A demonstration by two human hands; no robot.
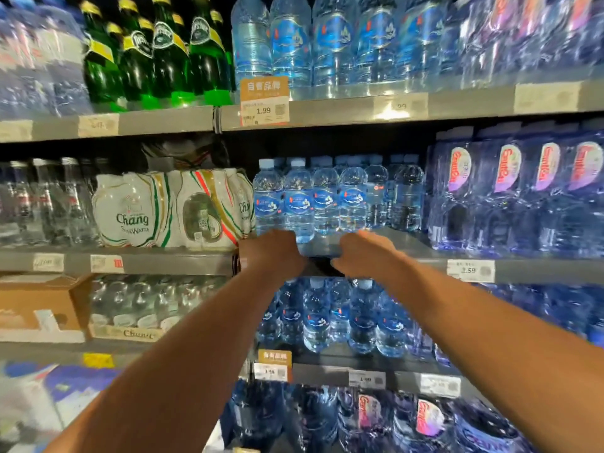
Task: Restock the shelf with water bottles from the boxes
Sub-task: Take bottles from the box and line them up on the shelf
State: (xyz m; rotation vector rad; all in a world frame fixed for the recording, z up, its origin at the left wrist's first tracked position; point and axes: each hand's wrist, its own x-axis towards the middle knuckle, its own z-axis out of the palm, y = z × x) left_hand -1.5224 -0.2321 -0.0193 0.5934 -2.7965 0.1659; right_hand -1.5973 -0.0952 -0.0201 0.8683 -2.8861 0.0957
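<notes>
Blue water bottles [299,204] at left hand [271,253], right hand [364,255]; grip hidden

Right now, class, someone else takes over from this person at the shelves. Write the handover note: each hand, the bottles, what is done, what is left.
Left hand: at the foot of the small water bottles on the middle shelf; grip hidden.
Right hand: beside it, at the same row; grip hidden too.
Done: several bottles stand upright at that section's front left.
Left: the front right of that section is bare; fill it. A cardboard box sits lower left, contents unseen.
</notes>
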